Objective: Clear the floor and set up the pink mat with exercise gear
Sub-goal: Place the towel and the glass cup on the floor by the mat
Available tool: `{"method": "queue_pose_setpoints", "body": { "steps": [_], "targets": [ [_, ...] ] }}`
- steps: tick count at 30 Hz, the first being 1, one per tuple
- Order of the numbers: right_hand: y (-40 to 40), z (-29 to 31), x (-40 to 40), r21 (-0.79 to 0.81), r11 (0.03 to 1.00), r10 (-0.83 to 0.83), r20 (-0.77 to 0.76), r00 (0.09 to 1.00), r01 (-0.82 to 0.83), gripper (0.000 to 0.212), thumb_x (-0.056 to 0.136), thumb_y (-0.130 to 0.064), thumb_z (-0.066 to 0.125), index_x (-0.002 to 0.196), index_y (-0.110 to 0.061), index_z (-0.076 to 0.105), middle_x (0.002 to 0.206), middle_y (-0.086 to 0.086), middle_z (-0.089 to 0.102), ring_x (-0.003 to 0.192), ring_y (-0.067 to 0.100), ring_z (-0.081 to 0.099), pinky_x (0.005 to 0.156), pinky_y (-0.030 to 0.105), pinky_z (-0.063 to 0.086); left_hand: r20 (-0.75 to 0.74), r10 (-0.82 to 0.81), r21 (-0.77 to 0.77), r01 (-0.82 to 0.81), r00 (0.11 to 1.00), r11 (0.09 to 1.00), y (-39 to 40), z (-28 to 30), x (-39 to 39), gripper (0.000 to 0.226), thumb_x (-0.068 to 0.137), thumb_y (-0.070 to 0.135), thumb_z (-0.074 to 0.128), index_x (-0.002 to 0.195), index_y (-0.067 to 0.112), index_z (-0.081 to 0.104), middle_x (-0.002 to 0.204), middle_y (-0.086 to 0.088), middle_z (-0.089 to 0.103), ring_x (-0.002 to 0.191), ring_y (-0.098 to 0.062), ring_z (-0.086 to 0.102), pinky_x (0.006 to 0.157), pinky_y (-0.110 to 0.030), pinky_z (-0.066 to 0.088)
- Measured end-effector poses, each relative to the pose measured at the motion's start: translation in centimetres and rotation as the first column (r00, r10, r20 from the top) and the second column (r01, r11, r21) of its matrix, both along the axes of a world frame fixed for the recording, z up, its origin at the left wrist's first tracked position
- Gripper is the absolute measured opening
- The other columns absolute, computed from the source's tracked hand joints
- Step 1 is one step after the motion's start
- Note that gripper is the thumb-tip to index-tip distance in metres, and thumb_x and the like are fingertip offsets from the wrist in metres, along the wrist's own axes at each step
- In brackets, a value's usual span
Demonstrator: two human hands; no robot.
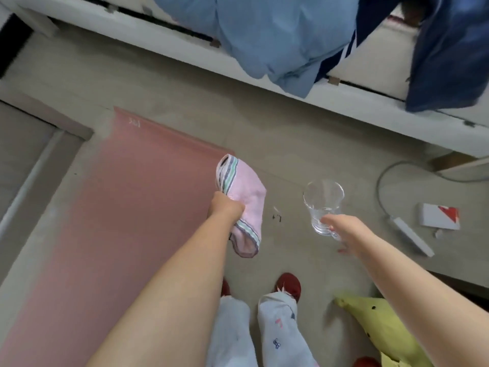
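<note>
The pink mat (pixel 127 207) lies flat on the grey floor, left of my feet. My left hand (pixel 225 209) grips a pink towel (pixel 246 197) with striped edges, held above the mat's right edge. The towel hangs down on both sides of my fist. My right hand (pixel 341 229) holds a clear drinking glass (pixel 321 205) by its base, mouth tilted away from me, above the bare floor right of the mat. The glass looks empty.
A white bed frame (pixel 185 46) with blue bedding (pixel 285 41) runs across the top. A white power strip (pixel 410 235) with cable and a white-and-red box (pixel 439 217) lie on the floor at right. A yellow plush cushion (pixel 381 329) sits by my right foot.
</note>
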State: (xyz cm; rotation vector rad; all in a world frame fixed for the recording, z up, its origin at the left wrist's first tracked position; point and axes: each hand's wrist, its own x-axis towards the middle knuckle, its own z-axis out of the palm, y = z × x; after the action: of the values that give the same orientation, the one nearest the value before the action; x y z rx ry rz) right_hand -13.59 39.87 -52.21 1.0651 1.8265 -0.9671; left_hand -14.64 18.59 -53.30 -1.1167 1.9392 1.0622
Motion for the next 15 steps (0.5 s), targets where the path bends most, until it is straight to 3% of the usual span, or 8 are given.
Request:
{"method": "queue_pose_setpoints", "body": {
  "steps": [3, 6, 8, 11, 13, 15],
  "targets": [
    [2.2, -4.7, -1.2, -0.034, 0.985, -0.168, -0.034, 0.985, 0.167, 0.018, 0.085, -0.007, 0.053, 0.103, -0.008, 0.055, 0.086, 0.003, 0.046, 0.064, 0.014, 0.04, 0.058, 0.031, 0.047, -0.006, -0.039, -0.013, 0.039, 0.999, 0.999, 1.8, -5.2, -2.1, 0.05, 0.089, 0.016, 0.058, 0.132, 0.0, 0.038, 0.132, -0.018, 0.051, 0.118, -0.035, 0.055, 0.092, -0.037, 0.047],
    [3.4, -11.4, -1.5, -0.078, 0.959, -0.278, -0.091, 0.956, 0.272, 0.005, 0.084, -0.004, 0.054, 0.08, -0.006, 0.054, 0.092, 0.007, 0.045, 0.076, 0.021, 0.045, 0.068, 0.035, 0.05, -0.047, -0.061, 0.027, 0.062, 0.997, 0.998, 2.3, -12.5, -3.9, 0.049, 0.087, 0.012, 0.059, 0.132, 0.0, 0.042, 0.13, -0.018, 0.054, 0.117, -0.034, 0.056, 0.094, -0.037, 0.047],
    [3.7, -16.2, -1.5, -0.109, 0.94, -0.336, -0.135, 0.932, 0.323, 0.014, 0.086, -0.006, 0.057, 0.088, 0.007, 0.057, 0.096, 0.009, 0.045, 0.085, 0.023, 0.043, 0.07, 0.034, 0.05, -0.084, -0.046, 0.109, 0.055, 0.995, 0.993, 2.7, -17.7, -4.9, 0.043, 0.086, 0.008, 0.06, 0.126, 0.001, 0.048, 0.122, -0.016, 0.06, 0.107, -0.031, 0.06, 0.091, -0.036, 0.05],
    [4.3, -23.6, -2.0, -0.143, 0.929, -0.368, -0.226, 0.902, 0.343, 0.045, 0.088, -0.016, 0.061, 0.115, 0.018, 0.05, 0.094, 0.011, 0.048, 0.086, 0.023, 0.046, 0.059, 0.025, 0.048, -0.101, -0.02, 0.325, 0.052, 0.995, 0.944, 3.3, -25.3, -6.5, 0.036, 0.09, 0.001, 0.057, 0.125, 0.001, 0.052, 0.111, -0.011, 0.062, 0.086, -0.025, 0.064, 0.069, -0.028, 0.054],
    [4.6, -27.8, -2.4, -0.132, 0.941, -0.338, -0.295, 0.894, 0.312, 0.047, 0.088, -0.022, 0.062, 0.113, 0.017, 0.052, 0.093, 0.011, 0.051, 0.087, 0.02, 0.049, 0.057, 0.024, 0.046, -0.079, -0.034, 0.437, 0.065, 0.996, 0.897, 3.4, -29.3, -7.2, 0.035, 0.092, -0.001, 0.054, 0.127, 0.002, 0.051, 0.098, -0.011, 0.065, 0.066, -0.015, 0.067, 0.054, -0.021, 0.056],
    [5.0, -31.5, -2.7, -0.107, 0.95, -0.311, -0.362, 0.879, 0.292, 0.036, 0.087, -0.023, 0.063, 0.095, 0.012, 0.058, 0.09, 0.011, 0.053, 0.085, 0.019, 0.051, 0.053, 0.023, 0.046, -0.055, -0.03, 0.503, 0.054, 0.998, 0.863, 3.2, -33.5, -7.4, 0.035, 0.092, -0.002, 0.053, 0.126, 0.005, 0.051, 0.081, -0.002, 0.071, 0.053, -0.006, 0.069, 0.05, -0.019, 0.056]
  ]
}}
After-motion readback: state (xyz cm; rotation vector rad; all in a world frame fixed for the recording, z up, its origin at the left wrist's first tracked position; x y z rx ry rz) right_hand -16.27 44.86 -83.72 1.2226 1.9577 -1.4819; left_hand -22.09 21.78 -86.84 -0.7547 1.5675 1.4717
